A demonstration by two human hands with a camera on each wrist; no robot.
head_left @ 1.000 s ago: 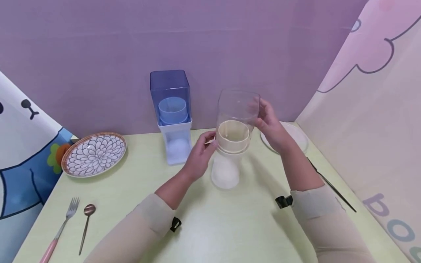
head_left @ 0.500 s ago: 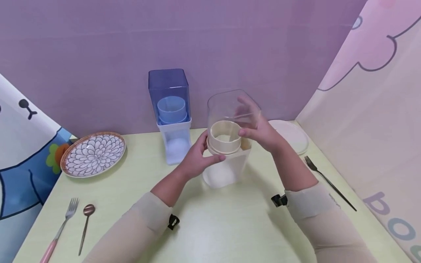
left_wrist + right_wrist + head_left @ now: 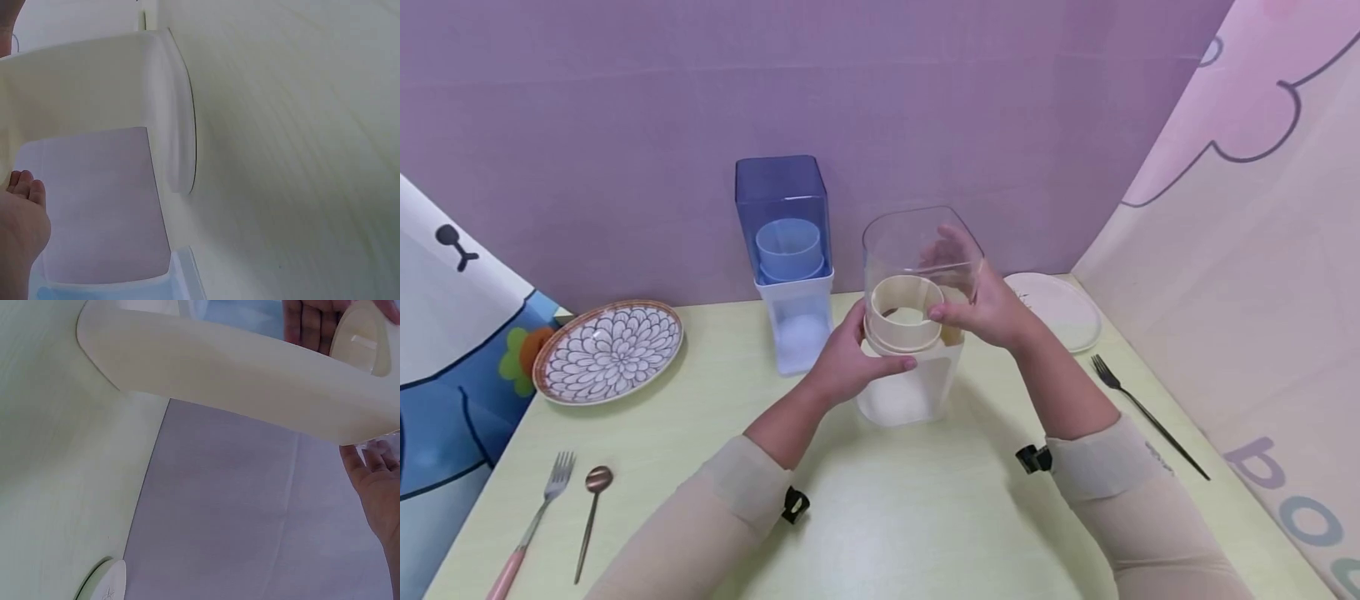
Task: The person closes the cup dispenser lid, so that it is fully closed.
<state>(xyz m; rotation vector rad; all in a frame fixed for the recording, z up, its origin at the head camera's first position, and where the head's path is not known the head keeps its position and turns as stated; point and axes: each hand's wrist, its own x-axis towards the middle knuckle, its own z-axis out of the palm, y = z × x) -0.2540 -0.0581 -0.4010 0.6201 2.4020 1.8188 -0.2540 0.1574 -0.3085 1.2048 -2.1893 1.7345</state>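
Observation:
A dispenser (image 3: 898,396) with a cream-white stand is upright at the middle of the table. It has a clear top (image 3: 891,242) and a cream ring (image 3: 906,337) showing through it. My left hand (image 3: 842,362) grips its left side, thumb across the front just under the ring. On the other side my right hand (image 3: 992,308) holds the clear top, with the thumb by the ring and fingers spread behind the wall. The right wrist view shows the stand's side (image 3: 237,381) between both hands. Its base edge (image 3: 184,119) is low against the table in the left wrist view.
A blue-topped dispenser (image 3: 805,325) stands behind to the left. A patterned plate (image 3: 610,354), pink-handled fork (image 3: 535,521) and spoon (image 3: 593,508) lie at the left. A white plate (image 3: 1063,312) and dark fork (image 3: 1150,417) lie right. A purple backdrop (image 3: 625,167) rises behind.
The dispenser has turned and shifted a little left. My left thumb now lies across its front. My right hand has moved left with it, its thumb coming to the ring.

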